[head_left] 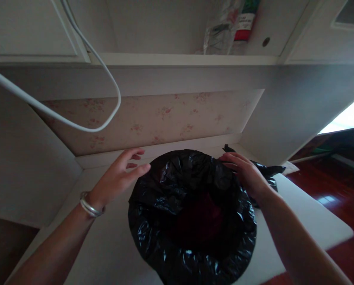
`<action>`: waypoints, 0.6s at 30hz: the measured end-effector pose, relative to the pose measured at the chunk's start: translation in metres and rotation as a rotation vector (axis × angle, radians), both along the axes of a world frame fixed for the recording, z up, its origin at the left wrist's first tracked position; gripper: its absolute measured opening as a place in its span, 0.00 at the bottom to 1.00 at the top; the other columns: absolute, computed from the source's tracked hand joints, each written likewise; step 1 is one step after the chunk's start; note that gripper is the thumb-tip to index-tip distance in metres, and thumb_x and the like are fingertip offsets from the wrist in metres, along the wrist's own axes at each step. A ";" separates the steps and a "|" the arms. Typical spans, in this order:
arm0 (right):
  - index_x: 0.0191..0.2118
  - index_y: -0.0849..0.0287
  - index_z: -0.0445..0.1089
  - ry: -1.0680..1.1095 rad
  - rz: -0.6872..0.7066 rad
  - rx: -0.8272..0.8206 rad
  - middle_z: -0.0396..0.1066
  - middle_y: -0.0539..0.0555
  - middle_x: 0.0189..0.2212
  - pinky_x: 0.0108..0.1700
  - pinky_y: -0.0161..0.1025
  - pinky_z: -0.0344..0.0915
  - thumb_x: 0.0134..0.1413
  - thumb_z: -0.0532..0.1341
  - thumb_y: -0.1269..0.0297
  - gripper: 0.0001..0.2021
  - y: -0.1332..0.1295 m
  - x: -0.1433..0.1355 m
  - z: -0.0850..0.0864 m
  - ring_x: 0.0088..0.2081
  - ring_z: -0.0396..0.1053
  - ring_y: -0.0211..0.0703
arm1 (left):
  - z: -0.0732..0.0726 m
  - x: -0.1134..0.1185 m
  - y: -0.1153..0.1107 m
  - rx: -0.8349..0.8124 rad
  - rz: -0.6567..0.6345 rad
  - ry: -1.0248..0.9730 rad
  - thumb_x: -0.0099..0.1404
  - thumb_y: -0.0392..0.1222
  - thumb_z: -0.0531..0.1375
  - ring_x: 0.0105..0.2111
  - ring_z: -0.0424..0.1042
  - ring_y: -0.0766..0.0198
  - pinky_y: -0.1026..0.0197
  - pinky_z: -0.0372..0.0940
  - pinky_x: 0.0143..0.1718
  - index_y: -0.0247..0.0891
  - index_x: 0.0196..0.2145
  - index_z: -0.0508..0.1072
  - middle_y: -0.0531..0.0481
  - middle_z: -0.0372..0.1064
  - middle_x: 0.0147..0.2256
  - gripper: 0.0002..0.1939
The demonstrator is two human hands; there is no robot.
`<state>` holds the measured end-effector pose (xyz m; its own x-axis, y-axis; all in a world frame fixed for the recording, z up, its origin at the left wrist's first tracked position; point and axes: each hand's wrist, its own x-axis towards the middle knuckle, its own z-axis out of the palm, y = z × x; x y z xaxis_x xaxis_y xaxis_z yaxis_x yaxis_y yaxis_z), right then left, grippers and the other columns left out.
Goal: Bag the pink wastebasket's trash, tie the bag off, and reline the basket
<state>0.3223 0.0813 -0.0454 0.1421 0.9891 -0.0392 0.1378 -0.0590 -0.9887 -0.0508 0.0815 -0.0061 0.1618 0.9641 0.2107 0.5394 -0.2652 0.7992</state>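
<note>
A round bin lined with a black garbage bag (191,261) stands in front of me, the bag folded over its rim. Its inside is dark, with a dim reddish patch at the bottom. At the far left of the rim is my left hand (122,172), open, fingers apart, its thumb tip at the bag's edge; whether it touches cannot be made out. My right hand (246,172) rests its slightly bent, spread fingers against the far right of the rim. Beside that hand lies another piece of black plastic (267,170), partly hidden behind my wrist.
Beneath the bin is a white surface (307,213), bordered by a floral-patterned back panel (165,118). A white cable (117,99) loops down at upper left. Overhead, a cabinet shelf (165,59) holds a clear plastic package (220,37) and a red-and-green container (245,23). Reddish floor (331,178) shows at right.
</note>
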 end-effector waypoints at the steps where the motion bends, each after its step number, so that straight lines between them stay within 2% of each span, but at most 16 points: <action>1: 0.49 0.48 0.71 -0.022 0.007 -0.031 0.75 0.52 0.51 0.43 0.42 0.72 0.56 0.62 0.44 0.19 -0.002 0.002 0.008 0.51 0.73 0.52 | 0.013 0.014 0.003 0.065 -0.099 0.144 0.61 0.62 0.62 0.60 0.64 0.48 0.50 0.63 0.58 0.41 0.62 0.63 0.40 0.62 0.62 0.37; 3: 0.54 0.46 0.69 -0.134 0.079 -0.072 0.73 0.53 0.55 0.48 0.43 0.71 0.53 0.65 0.45 0.24 -0.008 0.002 0.023 0.54 0.72 0.52 | 0.025 0.042 0.007 0.173 -0.255 0.443 0.57 0.65 0.64 0.66 0.55 0.45 0.48 0.54 0.65 0.39 0.68 0.54 0.37 0.53 0.68 0.49; 5: 0.60 0.46 0.64 -0.325 0.188 -0.055 0.73 0.55 0.55 0.53 0.47 0.70 0.53 0.66 0.46 0.30 -0.014 -0.001 0.032 0.54 0.72 0.54 | 0.022 0.065 0.013 0.177 -0.342 0.675 0.52 0.65 0.66 0.69 0.48 0.42 0.46 0.51 0.67 0.39 0.71 0.47 0.35 0.42 0.71 0.58; 6: 0.63 0.47 0.62 -0.432 0.231 -0.030 0.74 0.57 0.54 0.53 0.49 0.70 0.52 0.66 0.47 0.33 -0.016 -0.003 0.034 0.54 0.72 0.55 | 0.017 0.072 0.016 0.171 -0.359 0.768 0.51 0.63 0.68 0.69 0.48 0.39 0.44 0.53 0.66 0.39 0.71 0.45 0.35 0.39 0.72 0.59; 8: 0.66 0.50 0.57 -0.656 0.300 0.028 0.74 0.59 0.53 0.53 0.51 0.70 0.51 0.67 0.52 0.38 -0.017 -0.006 0.034 0.52 0.73 0.58 | 0.006 0.079 0.022 0.186 -0.329 0.917 0.53 0.50 0.69 0.66 0.53 0.36 0.43 0.62 0.60 0.42 0.72 0.44 0.35 0.36 0.73 0.56; 10: 0.68 0.54 0.55 -0.836 0.363 0.067 0.75 0.60 0.53 0.51 0.50 0.70 0.50 0.66 0.61 0.40 -0.016 -0.007 0.034 0.50 0.74 0.59 | 0.000 0.078 0.028 0.210 -0.242 1.030 0.54 0.37 0.65 0.60 0.63 0.35 0.44 0.69 0.51 0.46 0.72 0.44 0.35 0.39 0.72 0.53; 12: 0.68 0.56 0.56 -0.923 0.441 0.111 0.75 0.59 0.53 0.51 0.46 0.71 0.47 0.62 0.71 0.39 -0.013 -0.008 0.036 0.50 0.75 0.56 | -0.002 0.074 0.030 0.186 -0.179 1.101 0.55 0.31 0.61 0.51 0.73 0.39 0.46 0.73 0.43 0.46 0.72 0.43 0.32 0.46 0.70 0.52; 15: 0.66 0.56 0.60 -0.973 0.545 0.230 0.72 0.57 0.57 0.56 0.43 0.68 0.43 0.57 0.78 0.39 -0.002 -0.012 0.040 0.55 0.72 0.53 | 0.003 0.072 0.024 0.112 -0.156 1.167 0.55 0.30 0.58 0.40 0.78 0.44 0.49 0.73 0.36 0.38 0.72 0.40 0.29 0.59 0.62 0.51; 18: 0.68 0.61 0.57 -1.053 0.603 0.293 0.66 0.61 0.62 0.64 0.47 0.61 0.43 0.56 0.79 0.41 0.015 -0.017 0.042 0.61 0.66 0.54 | 0.011 0.070 0.013 0.039 -0.123 1.192 0.57 0.35 0.59 0.41 0.78 0.40 0.49 0.72 0.37 0.25 0.71 0.40 0.26 0.66 0.56 0.49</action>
<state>0.3055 0.0967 -0.0037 -0.5081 0.8598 0.0513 0.7983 0.4925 -0.3467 0.0190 0.0943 0.0052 0.3656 0.9248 -0.1051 0.9042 -0.3796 -0.1956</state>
